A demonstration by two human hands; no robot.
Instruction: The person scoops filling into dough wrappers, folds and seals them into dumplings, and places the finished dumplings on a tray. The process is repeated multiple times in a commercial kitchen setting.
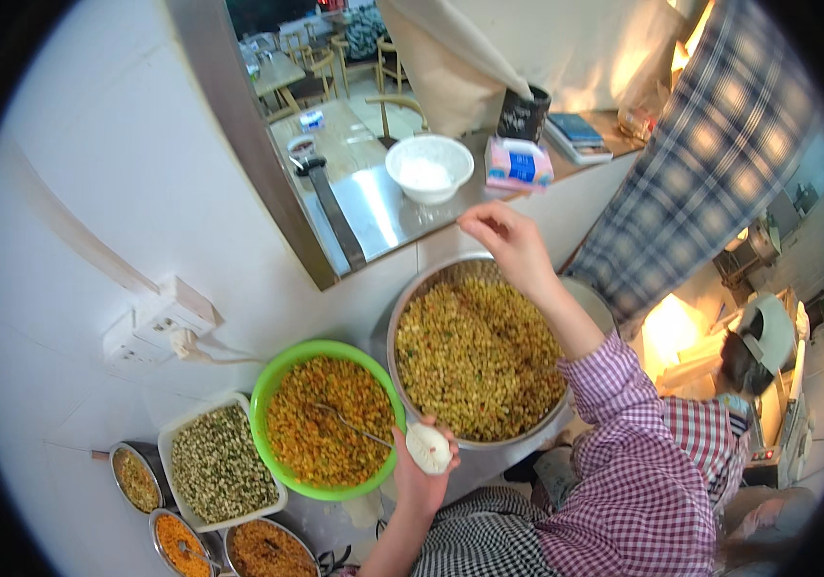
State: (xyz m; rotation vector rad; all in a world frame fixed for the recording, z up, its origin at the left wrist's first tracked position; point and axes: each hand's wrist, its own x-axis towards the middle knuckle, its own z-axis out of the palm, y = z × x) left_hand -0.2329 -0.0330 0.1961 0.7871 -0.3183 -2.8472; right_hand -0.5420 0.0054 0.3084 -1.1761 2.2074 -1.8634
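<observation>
My left hand (418, 479) holds a white, pleated dough dumpling (428, 448) between a green plastic basin (325, 492) and a large steel pot (392, 339). Orange-brown chopped filling (311, 433) fills the basin, where a metal spoon (354, 425) stands with its handle towards my left hand. Yellowish diced filling (473, 360) is heaped in the pot. Above the pot's far rim my right hand (509, 241) is raised, its fingertips drawn together. I see nothing between them. Just beyond is a white bowl (430, 169) with white powder, probably flour, on a metal ledge (376, 209).
At left stand a white tub (224, 461) of chopped filling and several smaller metal bowls, one holding orange filling (183, 544). Wall sockets (174, 317) carry a plugged cord. A tissue box (519, 164) sits on the ledge. A plaid curtain (708, 166) and another person (715, 425) are at right.
</observation>
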